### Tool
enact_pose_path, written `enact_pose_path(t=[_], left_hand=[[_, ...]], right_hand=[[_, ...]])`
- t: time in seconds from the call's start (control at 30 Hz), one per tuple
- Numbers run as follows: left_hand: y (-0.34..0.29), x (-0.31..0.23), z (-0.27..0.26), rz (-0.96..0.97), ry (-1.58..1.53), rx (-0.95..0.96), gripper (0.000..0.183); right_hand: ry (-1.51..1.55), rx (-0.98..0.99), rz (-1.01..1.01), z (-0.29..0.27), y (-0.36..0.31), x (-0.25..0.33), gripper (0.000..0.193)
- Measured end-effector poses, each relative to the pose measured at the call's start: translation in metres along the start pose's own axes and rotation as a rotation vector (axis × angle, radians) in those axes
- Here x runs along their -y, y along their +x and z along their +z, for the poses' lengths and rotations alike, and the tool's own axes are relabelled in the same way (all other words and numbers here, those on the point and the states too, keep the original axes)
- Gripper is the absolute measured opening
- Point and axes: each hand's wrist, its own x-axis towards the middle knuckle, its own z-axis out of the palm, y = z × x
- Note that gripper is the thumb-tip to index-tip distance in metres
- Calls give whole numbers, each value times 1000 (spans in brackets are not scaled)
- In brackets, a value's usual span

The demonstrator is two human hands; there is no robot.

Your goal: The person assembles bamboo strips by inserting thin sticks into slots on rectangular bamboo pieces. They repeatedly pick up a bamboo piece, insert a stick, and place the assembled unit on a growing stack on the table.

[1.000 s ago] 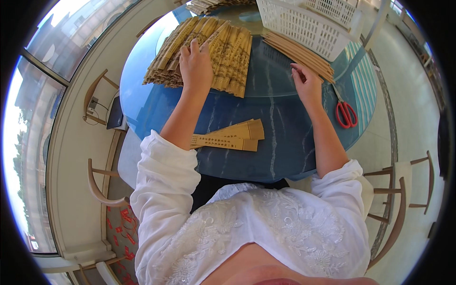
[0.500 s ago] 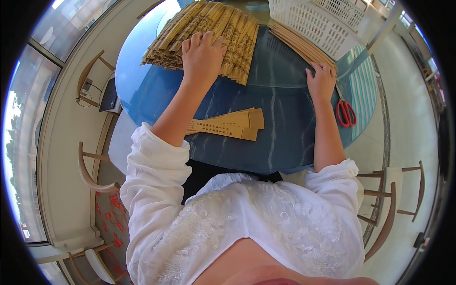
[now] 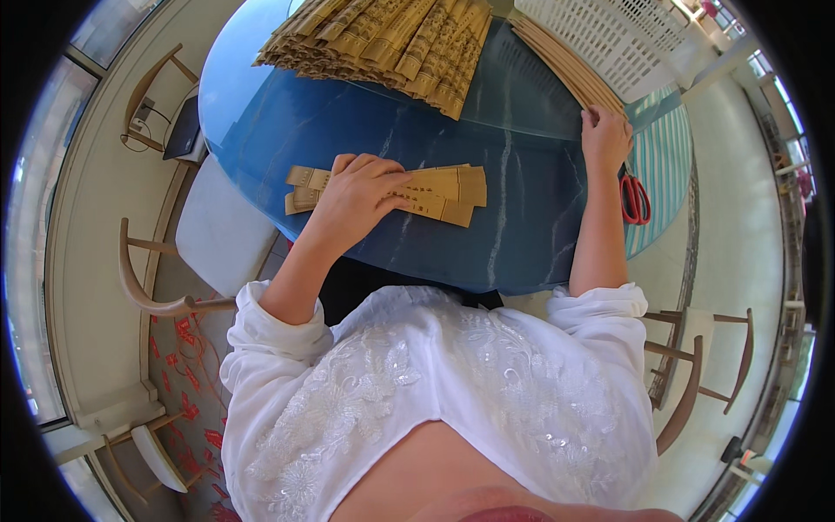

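Crossed golden-brown printed paper strips [image 3: 448, 187] lie flat on the blue table near its front edge. Over their left half rests my left hand [image 3: 352, 191], fingers apart and touching the strips, with nothing lifted. To the right, my right hand [image 3: 606, 139] has its fingers curled closed at the near ends of long thin wooden sticks [image 3: 570, 70]. It seems to pinch a stick end, though the fingertips partly hide it. Beyond my left hand, a large pile of matching golden-brown strips [image 3: 391, 43] is fanned out at the back.
Red-handled scissors [image 3: 635, 200] lie just right of my right wrist. A white slotted plastic basket [image 3: 617, 43] stands at the back right. The round table [image 3: 522, 235] has a striped turquoise area at its right. Wooden chairs [image 3: 161, 287] stand around it.
My left hand has left the large pile and come back toward me onto the crossed strips. My right hand has closed its fingers at the stick ends. The whole view has shifted slightly.
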Motion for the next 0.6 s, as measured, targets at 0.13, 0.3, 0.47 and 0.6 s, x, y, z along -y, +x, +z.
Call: enact_pose_path(t=[0.13,0.3,0.47,0.6], left_hand=[[-6,11,9,-33,-1,-32,32],[-9,9,7,-28,-12,-37,37],[-12,7,2,-7,-23,-13,39],[-13,10,5,25,2,-20,35]], right_hand=[[-13,60,4,-2,2,-2,19],[79,59,-22,12,6,-14,21],[238,40,11,7,10,-2,23],[386,25,12,-13,6,11,22]])
